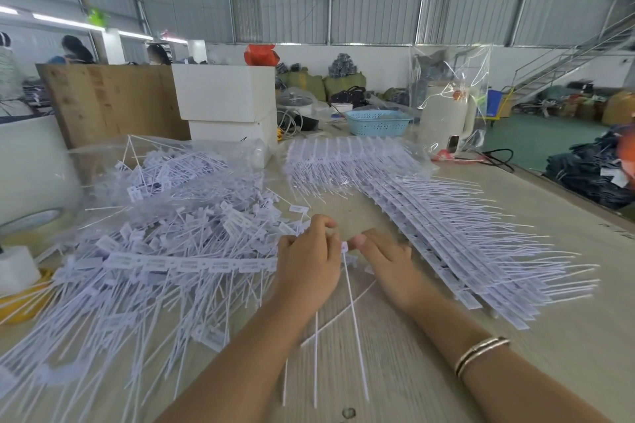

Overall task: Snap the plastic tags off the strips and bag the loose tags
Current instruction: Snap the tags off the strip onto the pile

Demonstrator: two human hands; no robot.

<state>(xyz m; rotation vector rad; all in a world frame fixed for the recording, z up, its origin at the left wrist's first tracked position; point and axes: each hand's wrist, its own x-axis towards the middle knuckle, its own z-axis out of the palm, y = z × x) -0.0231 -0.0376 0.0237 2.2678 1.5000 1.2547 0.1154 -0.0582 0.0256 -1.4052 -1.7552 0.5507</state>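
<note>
Left hand [309,261] curls round a strip [192,264] end. Right hand [385,259] pinches a tag [344,246] between them, fingers bent.

**White tags, pale wood, a few bright spots**

The tags [178,244] and strips [446,227] are white. The table [395,354] is pale wood-grain. A perforated basket [376,122] is light blue, a bag [261,54] orange-red, the floor [536,137] green, the bracelet [481,352] gold and dark-striped.

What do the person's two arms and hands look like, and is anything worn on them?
Both forearms are bare, with no sleeves in view, and no gloves cover the left hand or the right hand. The right wrist carries thin metal bangles, gold-toned with a dark band between them. No rings or watch show.
</note>
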